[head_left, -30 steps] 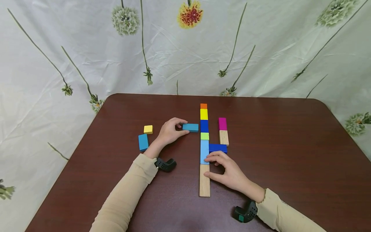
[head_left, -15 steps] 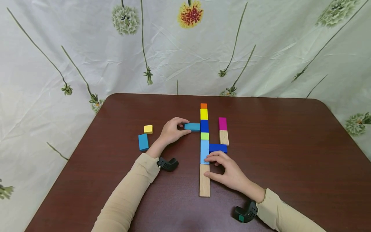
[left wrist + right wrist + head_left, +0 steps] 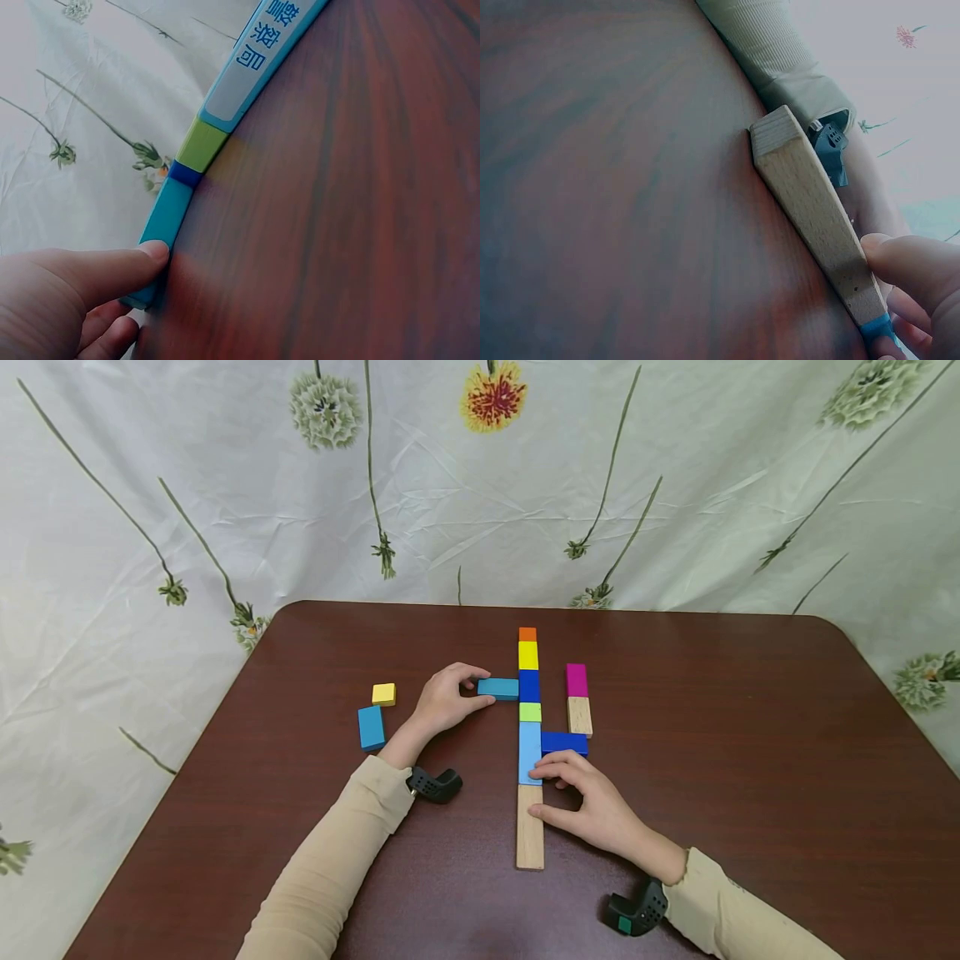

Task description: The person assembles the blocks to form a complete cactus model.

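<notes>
My left hand (image 3: pixel 444 697) pinches a teal block (image 3: pixel 498 689) between thumb and fingers. The block lies crosswise, its right end against the dark blue block (image 3: pixel 528 686) in a long column. That column runs away from me: plain wooden block (image 3: pixel 530 827), light blue block (image 3: pixel 530 745), lime green block (image 3: pixel 202 146), dark blue, yellow (image 3: pixel 528 655), orange (image 3: pixel 527 634). My right hand (image 3: pixel 600 806) lies beside the near part, fingertips on the light blue block and thumb touching the wooden block's side. Another dark blue block (image 3: pixel 564 742) juts rightward from the light blue one.
Left of my left hand lie a small yellow block (image 3: pixel 383 695) and a blue block (image 3: pixel 371 727). A magenta block (image 3: pixel 576 680) and a short wooden block (image 3: pixel 580 715) stand end to end right of the column. All rest on a dark brown table (image 3: pixel 750 735).
My left hand has slid the teal block rightward, closing the small gap to the column, and then stayed still. My right hand has kept its place.
</notes>
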Motion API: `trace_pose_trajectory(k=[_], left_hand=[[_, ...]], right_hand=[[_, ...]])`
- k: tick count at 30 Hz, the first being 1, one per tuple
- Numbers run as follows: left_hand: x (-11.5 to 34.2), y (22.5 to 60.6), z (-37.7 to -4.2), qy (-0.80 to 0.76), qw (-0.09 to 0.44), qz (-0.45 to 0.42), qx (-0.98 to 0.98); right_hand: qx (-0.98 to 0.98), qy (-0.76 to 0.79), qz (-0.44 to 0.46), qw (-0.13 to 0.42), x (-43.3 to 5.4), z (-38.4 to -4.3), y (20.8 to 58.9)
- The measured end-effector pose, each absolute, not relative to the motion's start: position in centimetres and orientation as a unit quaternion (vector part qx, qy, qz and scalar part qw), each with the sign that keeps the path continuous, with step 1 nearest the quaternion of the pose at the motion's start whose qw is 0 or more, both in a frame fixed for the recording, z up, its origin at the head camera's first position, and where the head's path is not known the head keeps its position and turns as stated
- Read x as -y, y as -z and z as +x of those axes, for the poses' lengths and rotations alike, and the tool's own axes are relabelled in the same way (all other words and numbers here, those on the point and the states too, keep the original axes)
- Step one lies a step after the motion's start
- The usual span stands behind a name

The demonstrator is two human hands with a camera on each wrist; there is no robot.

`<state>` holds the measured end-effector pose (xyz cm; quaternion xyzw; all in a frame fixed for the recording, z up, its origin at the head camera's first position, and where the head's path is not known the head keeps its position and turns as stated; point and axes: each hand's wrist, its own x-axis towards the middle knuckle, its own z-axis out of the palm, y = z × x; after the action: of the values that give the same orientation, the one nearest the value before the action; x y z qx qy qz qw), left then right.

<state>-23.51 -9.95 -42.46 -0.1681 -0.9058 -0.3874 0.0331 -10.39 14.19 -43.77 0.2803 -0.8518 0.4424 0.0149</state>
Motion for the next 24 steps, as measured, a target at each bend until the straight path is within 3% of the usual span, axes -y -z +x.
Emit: trace_pose_trajectory(k=[14,24], left_hand=[[10.2,42.1,-23.3,0.403,0.029,-0.173,0.898],[12.1,39.7,-22.8,0.437,0.036,-0.179,0.881]], right_hand=[[0.851,-0.438,0.287,0.026,-14.2,-10.4,43.9],[0.849,-0.441,0.291,0.026,-14.2,-10.3,43.8]])
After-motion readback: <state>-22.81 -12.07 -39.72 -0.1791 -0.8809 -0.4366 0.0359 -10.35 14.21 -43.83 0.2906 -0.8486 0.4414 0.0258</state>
